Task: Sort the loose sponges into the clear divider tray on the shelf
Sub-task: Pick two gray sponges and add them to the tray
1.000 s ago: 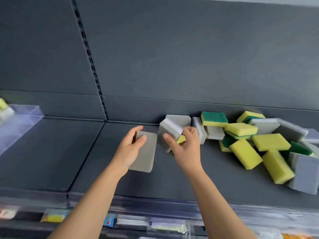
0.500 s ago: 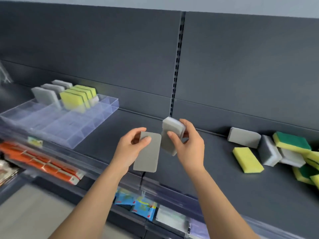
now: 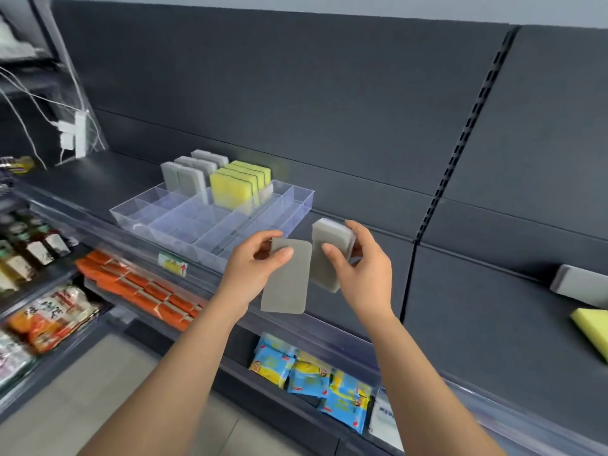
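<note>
My left hand pinches a flat grey sponge by its top corner. My right hand grips a thicker grey-and-white sponge upright beside it. Both hands hover just right of the clear divider tray on the dark shelf. In the tray's back compartments stand several grey sponges and several yellow sponges; its front compartments hold nothing. A loose grey sponge and a yellow one lie on the shelf at far right.
A clear lip runs along the shelf's front edge. Below it are blue and yellow packets, orange packs and bottles at left. White cables and a power strip hang at the upper left.
The view has swung left, bringing the tray near and pushing the loose pile off to the right. Both hands carried their grey sponges from the pile to beside the tray.
</note>
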Available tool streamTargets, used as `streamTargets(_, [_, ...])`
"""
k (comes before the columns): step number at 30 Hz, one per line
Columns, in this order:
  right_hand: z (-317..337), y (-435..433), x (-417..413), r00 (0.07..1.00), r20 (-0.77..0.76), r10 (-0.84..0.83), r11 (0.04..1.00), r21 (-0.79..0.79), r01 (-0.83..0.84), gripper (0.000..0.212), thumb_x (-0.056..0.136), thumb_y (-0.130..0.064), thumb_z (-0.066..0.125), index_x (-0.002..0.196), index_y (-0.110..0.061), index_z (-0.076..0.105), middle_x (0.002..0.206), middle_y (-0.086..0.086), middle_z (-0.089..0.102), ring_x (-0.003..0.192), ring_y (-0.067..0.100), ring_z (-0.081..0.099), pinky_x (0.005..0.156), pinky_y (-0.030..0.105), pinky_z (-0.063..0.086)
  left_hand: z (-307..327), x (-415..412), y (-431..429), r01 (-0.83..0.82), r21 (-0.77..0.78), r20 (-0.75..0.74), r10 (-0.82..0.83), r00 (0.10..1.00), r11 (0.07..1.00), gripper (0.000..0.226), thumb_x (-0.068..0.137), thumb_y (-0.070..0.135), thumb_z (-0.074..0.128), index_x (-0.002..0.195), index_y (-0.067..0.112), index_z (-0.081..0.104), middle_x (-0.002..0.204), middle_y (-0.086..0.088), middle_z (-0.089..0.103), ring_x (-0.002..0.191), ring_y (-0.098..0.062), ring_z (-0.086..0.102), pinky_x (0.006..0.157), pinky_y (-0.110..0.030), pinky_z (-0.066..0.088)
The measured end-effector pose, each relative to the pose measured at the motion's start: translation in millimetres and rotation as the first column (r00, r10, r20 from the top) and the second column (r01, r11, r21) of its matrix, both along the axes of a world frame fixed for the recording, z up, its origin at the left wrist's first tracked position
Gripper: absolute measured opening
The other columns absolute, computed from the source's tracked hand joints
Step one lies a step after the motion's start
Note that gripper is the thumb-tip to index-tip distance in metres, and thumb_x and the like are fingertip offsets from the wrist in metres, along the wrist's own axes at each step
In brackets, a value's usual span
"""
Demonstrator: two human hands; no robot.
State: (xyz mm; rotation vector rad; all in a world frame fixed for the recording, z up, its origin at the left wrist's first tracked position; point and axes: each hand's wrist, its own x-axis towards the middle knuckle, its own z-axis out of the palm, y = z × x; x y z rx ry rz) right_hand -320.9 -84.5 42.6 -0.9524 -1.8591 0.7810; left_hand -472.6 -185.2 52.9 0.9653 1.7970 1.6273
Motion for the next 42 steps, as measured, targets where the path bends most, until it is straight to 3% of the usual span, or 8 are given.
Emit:
streamTargets(6, [2,-7,-59,0.999,-0.013,0.042,0.999,-0.001,-0.042,0.042,0.082,-0.041,0.068,0.121,-0.033,0.054,0.099,-0.017,0.062,0.089,0.010,0.058,0.079,0.029,0.049,2,-54,-13,-0.049,-0.007,0.009,0.049,0.999,0.999,0.024,0.085,0.023,0.069,0.105,0.033,0.061,0.111,-0.004,0.063,0.101,-0.020,0.059,0.082,-0.035,0.049])
streamTargets(12, [2,4,-125,0.993,-0.031,0.118,0.993,-0.007,-0.118,0.041,0.082,-0.041,0.068,0.120,-0.034,0.053,0.097,-0.018,0.063,0.086,0.007,0.057,0.076,0.024,0.048,3,-117,-12,-0.083,0.003,0.027,0.083,0.996,0.997,0.026,0.084,0.022,0.069,0.101,0.040,0.061,0.105,0.007,0.065,0.093,-0.008,0.060,0.072,-0.026,0.048])
streamTargets(24, [-1,44,-265,0.975,-0.045,0.219,0.975,-0.025,-0.220,0.040,0.081,-0.043,0.069,0.117,-0.033,0.053,0.091,-0.020,0.060,0.082,0.004,0.056,0.072,0.023,0.048,4,-256,14,-0.120,-0.002,-0.022,0.120,0.993,0.993,0.035,0.084,0.014,0.070,0.111,0.034,0.063,0.110,0.004,0.068,0.102,-0.013,0.061,0.084,-0.029,0.049])
streamTargets(33, [4,48,-331,0.965,-0.032,0.261,0.965,0.002,-0.261,0.036,0.081,-0.038,0.070,0.111,-0.028,0.053,0.095,-0.014,0.060,0.081,0.007,0.057,0.068,0.026,0.051,8,-325,16,-0.135,0.019,-0.032,0.136,0.990,0.991,0.035,0.086,0.010,0.066,0.112,0.034,0.062,0.108,0.008,0.067,0.094,-0.004,0.060,0.075,-0.018,0.046])
streamTargets(38, [4,46,-365,0.977,-0.011,0.212,0.977,-0.014,-0.212,0.038,0.082,-0.036,0.069,0.114,-0.024,0.054,0.104,-0.007,0.059,0.087,0.012,0.057,0.075,0.033,0.053,7,-367,18,-0.164,0.040,-0.012,0.165,0.986,0.986,0.036,0.087,0.010,0.064,0.108,0.038,0.061,0.104,0.013,0.067,0.092,-0.001,0.060,0.067,-0.013,0.045])
streamTargets(42, [1,37,-388,0.983,-0.002,0.182,0.983,-0.016,-0.182,0.035,0.082,-0.034,0.070,0.111,-0.024,0.053,0.101,-0.005,0.058,0.087,0.015,0.056,0.071,0.029,0.051,4,-401,23,-0.188,0.070,-0.005,0.189,0.982,0.980,0.034,0.088,0.010,0.064,0.112,0.033,0.061,0.103,0.013,0.066,0.082,0.009,0.060,0.061,-0.009,0.046])
